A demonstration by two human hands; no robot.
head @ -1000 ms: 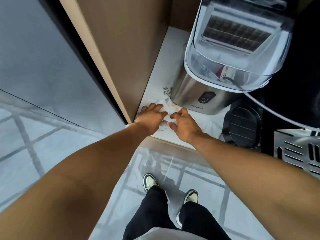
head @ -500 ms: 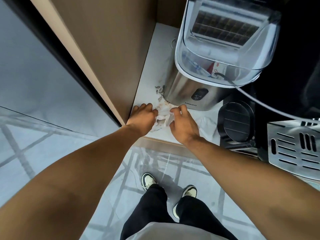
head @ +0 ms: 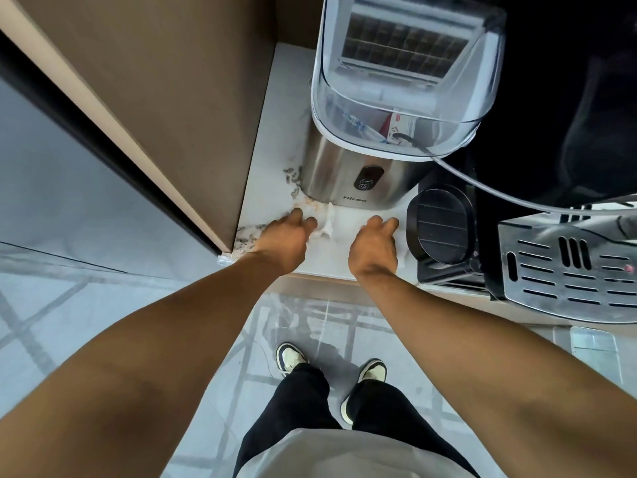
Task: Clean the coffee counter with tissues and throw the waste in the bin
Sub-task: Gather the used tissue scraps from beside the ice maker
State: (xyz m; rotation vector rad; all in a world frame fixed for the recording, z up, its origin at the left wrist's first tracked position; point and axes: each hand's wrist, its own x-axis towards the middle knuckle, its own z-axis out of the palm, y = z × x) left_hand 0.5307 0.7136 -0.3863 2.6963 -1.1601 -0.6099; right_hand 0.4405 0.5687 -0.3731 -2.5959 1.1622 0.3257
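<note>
i have both hands down on the white marble-look tabletop (head: 272, 139), right at its front edge. my left hand (head: 287, 241) has its fingers (head: 303, 220) curled together on one end of the crumpled white tissue (head: 325, 225), and my right hand (head: 374, 246) lies palm down over more white paper just to its right, fingers loosely bunched; i cannot tell whether that hand is pinching the paper or only pressing it flat. the tissue sits directly in front of the brushed steel ice maker with the clear domed lid (head: 386, 132), touching or nearly touching its base.

as i judge it, the job is in the wiping stage and not far along. brown spilled bits (head: 293, 179) lie along the machine's left corner, an orange-brown smear (head: 308, 201) shows just above my left knuckles, and more brown crumbs (head: 246, 238) lie at the front left corner by the brown cabinet panel (head: 165, 98). all that is left to gather, and then the waste has to go to the bin.

no bin shows anywhere here. my hands cover most of the paper, so i cannot say whether it is one sheet or several, nor how soiled it is underneath. the black round-fronted appliance (head: 441, 225) and the perforated steel drip tray (head: 568, 270) are cut off to the right, and the tabletop behind the ice maker is hidden.
</note>
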